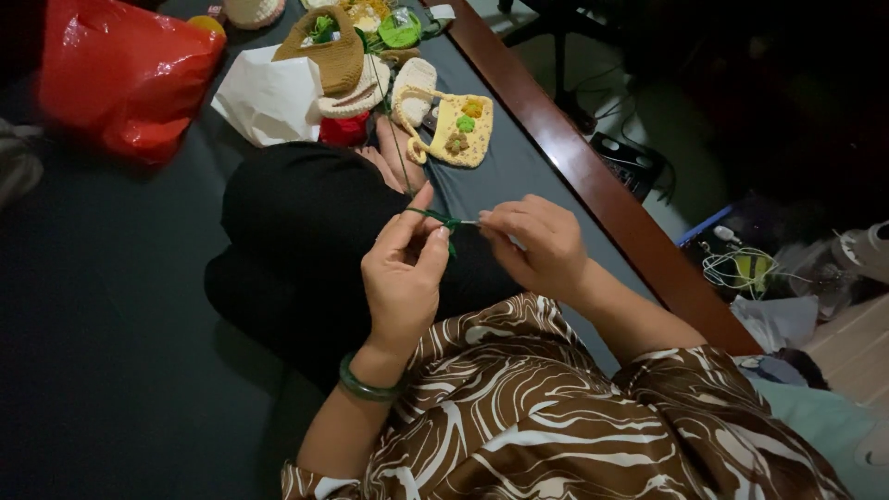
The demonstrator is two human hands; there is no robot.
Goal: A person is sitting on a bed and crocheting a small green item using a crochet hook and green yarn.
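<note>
While my left hand (pixel 400 278) pinches the green yarn (pixel 428 215), its strand runs rightward to the crochet hook (pixel 469 222) clenched in my right hand (pixel 537 245).

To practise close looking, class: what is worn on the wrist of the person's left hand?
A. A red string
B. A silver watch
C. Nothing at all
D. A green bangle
D: a green bangle circles the wrist just below the left hand, which pinches green yarn opposite the right hand.
</note>
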